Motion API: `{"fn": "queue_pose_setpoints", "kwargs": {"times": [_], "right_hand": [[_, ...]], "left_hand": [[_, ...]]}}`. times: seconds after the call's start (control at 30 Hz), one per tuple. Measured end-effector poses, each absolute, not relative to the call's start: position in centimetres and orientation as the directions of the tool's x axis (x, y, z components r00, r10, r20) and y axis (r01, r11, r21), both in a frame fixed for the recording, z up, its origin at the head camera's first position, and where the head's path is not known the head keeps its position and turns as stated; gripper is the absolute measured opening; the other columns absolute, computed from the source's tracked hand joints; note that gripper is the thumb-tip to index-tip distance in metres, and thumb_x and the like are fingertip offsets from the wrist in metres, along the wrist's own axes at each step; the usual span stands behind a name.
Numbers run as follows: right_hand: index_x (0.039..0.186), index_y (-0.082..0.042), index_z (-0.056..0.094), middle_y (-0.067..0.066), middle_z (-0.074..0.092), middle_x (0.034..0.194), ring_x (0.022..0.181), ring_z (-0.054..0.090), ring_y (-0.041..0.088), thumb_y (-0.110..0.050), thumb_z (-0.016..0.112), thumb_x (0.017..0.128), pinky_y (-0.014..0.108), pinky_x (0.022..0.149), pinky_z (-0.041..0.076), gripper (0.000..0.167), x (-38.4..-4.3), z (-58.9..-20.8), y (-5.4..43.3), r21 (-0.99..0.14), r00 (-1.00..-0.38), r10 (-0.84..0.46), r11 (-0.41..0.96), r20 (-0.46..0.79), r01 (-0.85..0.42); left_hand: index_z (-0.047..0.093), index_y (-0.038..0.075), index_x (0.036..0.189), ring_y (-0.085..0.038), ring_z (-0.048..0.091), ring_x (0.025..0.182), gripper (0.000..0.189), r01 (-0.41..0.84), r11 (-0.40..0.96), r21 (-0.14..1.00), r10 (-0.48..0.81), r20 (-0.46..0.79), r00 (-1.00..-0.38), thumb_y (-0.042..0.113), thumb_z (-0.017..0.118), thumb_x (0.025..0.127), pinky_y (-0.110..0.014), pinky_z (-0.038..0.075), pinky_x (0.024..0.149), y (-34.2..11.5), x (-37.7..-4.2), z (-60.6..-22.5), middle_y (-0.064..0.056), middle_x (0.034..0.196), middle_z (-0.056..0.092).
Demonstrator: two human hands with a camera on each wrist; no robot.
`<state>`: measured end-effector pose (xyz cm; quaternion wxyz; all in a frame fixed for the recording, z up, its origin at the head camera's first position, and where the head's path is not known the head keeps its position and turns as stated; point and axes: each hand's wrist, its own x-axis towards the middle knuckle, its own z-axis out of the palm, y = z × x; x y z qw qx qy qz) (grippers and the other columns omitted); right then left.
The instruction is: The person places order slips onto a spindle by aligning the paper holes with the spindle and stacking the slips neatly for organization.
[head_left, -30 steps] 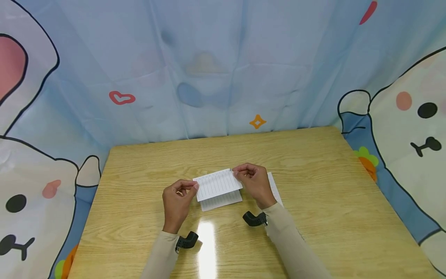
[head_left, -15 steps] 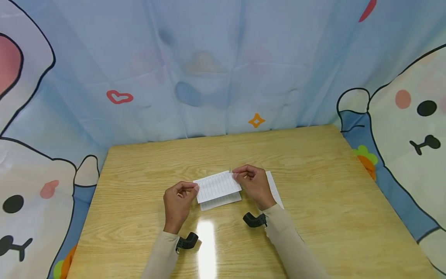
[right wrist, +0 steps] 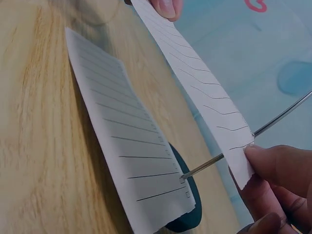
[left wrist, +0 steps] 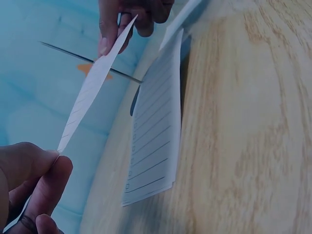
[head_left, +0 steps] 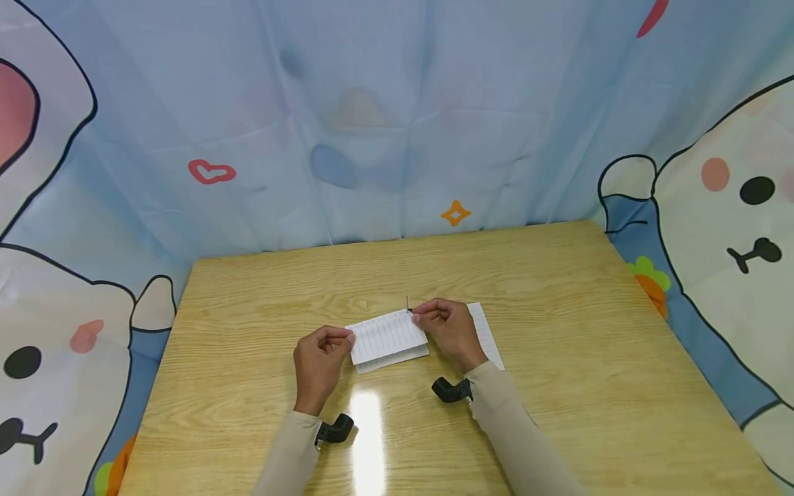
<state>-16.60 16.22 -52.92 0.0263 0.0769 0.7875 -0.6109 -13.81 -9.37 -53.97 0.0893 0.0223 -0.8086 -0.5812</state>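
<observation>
My left hand pinches the left end of a white lined paper slip between thumb and fingertips. My right hand pinches the same slip at its right end. A thin metal spike passes through the slip right beside my right thumb, with its point standing out above the paper. Below, lined slips lie on the spike's dark base, with the spike running up through them near one edge. In the left wrist view, a gap separates the held slip from these lower slips.
Another white paper lies on the wooden table, partly hidden behind my right wrist. A blue patterned curtain hangs along the table's far edge, with printed cartoon animals at both sides.
Both hands have lowered the held slip along the spike. More of the spike's point now shows above it, and the gap to the slips underneath has narrowed.
</observation>
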Motion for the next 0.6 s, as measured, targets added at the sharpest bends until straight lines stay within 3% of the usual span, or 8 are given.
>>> {"fn": "queue_pose_setpoints", "kwargs": {"times": [0.4,0.6], "right_hand": [[0.104,-0.003,0.080,0.007,0.076,0.085,0.083,0.061,0.017,-0.012,0.081,0.094,0.027,0.073,0.045,0.013,-16.5,-53.8,16.2,-0.937,-0.984,0.085,0.303,-0.156,0.175],[0.099,-0.007,0.081,0.007,0.074,0.082,0.079,0.061,0.017,-0.010,0.080,0.094,0.027,0.071,0.045,0.006,-16.5,-54.1,16.0,-0.923,-0.984,0.096,0.346,-0.147,0.171]], "left_hand": [[0.082,0.013,0.091,-0.008,0.050,0.060,0.006,-0.005,0.405,0.914,-0.140,0.057,-0.989,0.018,0.083,0.092,-0.023,0.038,0.055,-9.1,-13.8,-54.9,-0.002,0.081,0.078],[0.082,0.019,0.090,-0.007,0.059,0.067,0.004,-0.034,0.493,0.870,-0.140,0.041,-0.989,0.023,0.082,0.091,-0.028,0.042,0.060,-9.0,-13.8,-55.1,0.004,0.079,0.079]]}}
